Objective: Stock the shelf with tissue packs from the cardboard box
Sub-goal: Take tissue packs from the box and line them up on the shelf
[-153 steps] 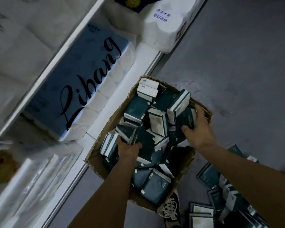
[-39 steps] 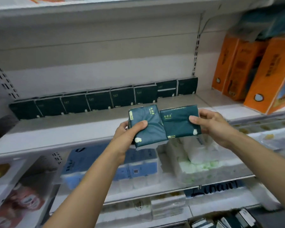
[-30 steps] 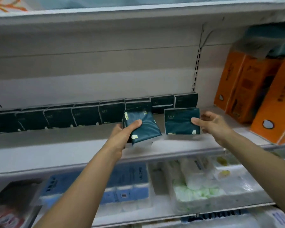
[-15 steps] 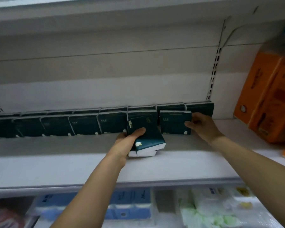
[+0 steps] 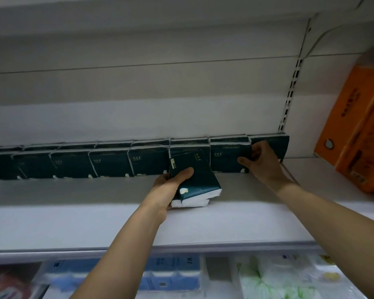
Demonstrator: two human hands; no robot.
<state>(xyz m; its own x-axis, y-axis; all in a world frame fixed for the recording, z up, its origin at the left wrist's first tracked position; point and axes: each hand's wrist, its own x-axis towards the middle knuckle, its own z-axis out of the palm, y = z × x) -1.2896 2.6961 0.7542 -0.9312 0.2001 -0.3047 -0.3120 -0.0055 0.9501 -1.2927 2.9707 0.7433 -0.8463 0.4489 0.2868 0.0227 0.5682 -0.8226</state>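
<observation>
A row of dark green tissue packs (image 5: 108,161) stands along the back of the white shelf (image 5: 95,221). My left hand (image 5: 171,186) grips a small stack of dark green tissue packs (image 5: 197,180) just above the shelf, tilted, in front of the row. My right hand (image 5: 261,162) holds the right edge of one green pack (image 5: 229,157) that stands upright in the front row near its right end. The cardboard box is out of view.
Orange tissue boxes (image 5: 358,130) stand at the right end of the same shelf. A slotted upright (image 5: 289,93) runs up the back wall. Below, a lower shelf holds blue-and-white packs (image 5: 171,275) and green-printed white packs (image 5: 274,279).
Both hands moved from chest height up to the shelf. My right hand set its pack upright into the front row; my left hand brought its stack down close to the shelf.
</observation>
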